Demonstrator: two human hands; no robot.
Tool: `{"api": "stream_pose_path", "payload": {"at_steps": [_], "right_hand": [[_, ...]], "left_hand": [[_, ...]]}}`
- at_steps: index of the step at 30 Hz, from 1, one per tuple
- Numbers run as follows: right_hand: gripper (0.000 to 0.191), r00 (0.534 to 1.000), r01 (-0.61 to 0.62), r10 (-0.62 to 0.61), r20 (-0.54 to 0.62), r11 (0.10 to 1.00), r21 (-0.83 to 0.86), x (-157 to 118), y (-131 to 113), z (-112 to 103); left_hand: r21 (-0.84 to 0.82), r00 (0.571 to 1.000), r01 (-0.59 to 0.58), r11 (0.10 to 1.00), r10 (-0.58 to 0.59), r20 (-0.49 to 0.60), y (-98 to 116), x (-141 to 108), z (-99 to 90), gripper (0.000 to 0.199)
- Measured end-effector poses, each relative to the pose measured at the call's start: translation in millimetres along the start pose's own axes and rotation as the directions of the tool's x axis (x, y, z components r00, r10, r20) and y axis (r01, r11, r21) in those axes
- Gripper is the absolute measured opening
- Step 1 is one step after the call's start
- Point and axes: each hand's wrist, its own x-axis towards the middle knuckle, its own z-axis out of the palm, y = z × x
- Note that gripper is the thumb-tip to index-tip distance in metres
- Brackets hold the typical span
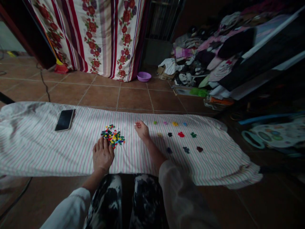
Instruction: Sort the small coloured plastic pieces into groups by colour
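A mixed heap of small colourful pieces (114, 135) lies on the striped cloth (78, 149). At its near left edge rests my left hand (103, 156), palm down with fingers stretched out, the fingertips touching the heap. My right hand (142, 129) is to the right of the heap, its fingers curled together; whatever they hold is too small to make out. Beyond it, little single-colour groups sit in rows, among them a yellow group (175, 124), a red group (181, 134), a black group (170, 135) and a brown group (199, 149). A whitish group is partly hidden beside my right hand.
A phone (64, 120) lies on the cloth at the left. On the tiled floor past the table are a purple basin (144, 76), a red dustpan (61, 69) and a floral curtain (105, 38). Heaped clothes (190, 60) fill the right back.
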Motion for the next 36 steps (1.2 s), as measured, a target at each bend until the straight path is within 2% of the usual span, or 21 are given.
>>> {"api": "stream_pose_path", "payload": {"at_steps": [6,11,16,21,28,36], "right_hand": [[0.019,0.985,-0.092,0.081,-0.152,0.993,-0.068,23,23,-38],[0.022,0.971,-0.167,0.137,-0.197,0.975,-0.145,39,37,-53],[0.024,0.968,-0.227,0.182,-0.175,0.929,-0.291,44,40,-53],[0.028,0.965,-0.256,0.211,-0.154,0.883,-0.394,42,36,-48],[0.027,0.968,-0.251,0.226,-0.11,0.863,-0.439,39,33,-48],[0.029,0.98,-0.194,0.158,-0.118,0.883,-0.428,37,40,-47]], "left_hand": [[0.016,1.0,0.006,1.0,-0.006,0.007,1,0,-0.1,0.053],[0.022,1.0,-0.006,1.0,0.006,0.001,1,0,0.0,0.053],[-0.007,1.0,0.015,1.0,-0.015,0.022,0,1,0.7,0.053],[0.047,0.999,0.011,0.999,-0.013,0.033,1,2,0.5,0.054],[0.074,1.0,-0.001,0.997,0.0,0.017,1,1,0.9,0.053],[0.073,1.0,-0.004,0.997,0.001,0.031,0,1,1.0,0.053]]}}
